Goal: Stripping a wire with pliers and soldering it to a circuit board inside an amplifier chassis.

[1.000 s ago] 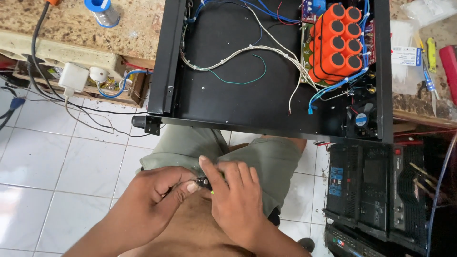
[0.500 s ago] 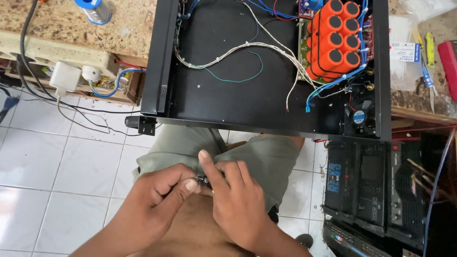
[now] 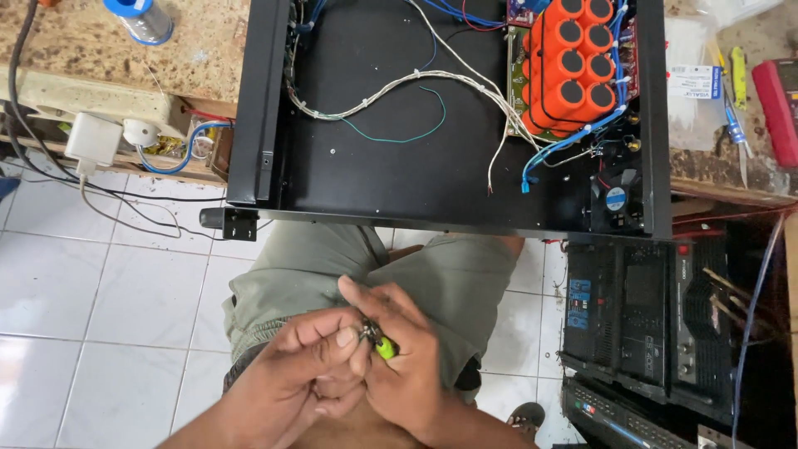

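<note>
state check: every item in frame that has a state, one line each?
left hand: pinching a small metal part against the tool tip
right hand: closed around green-handled tool
black chassis: lid off, internals exposed
white wire bundle: tied, loose ends free
fan: mounted in chassis corner
white adapter: cable attached

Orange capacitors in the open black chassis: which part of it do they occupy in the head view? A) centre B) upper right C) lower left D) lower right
B: the orange capacitors cluster on a board at the upper right of the black chassis, above the small fan.
</note>
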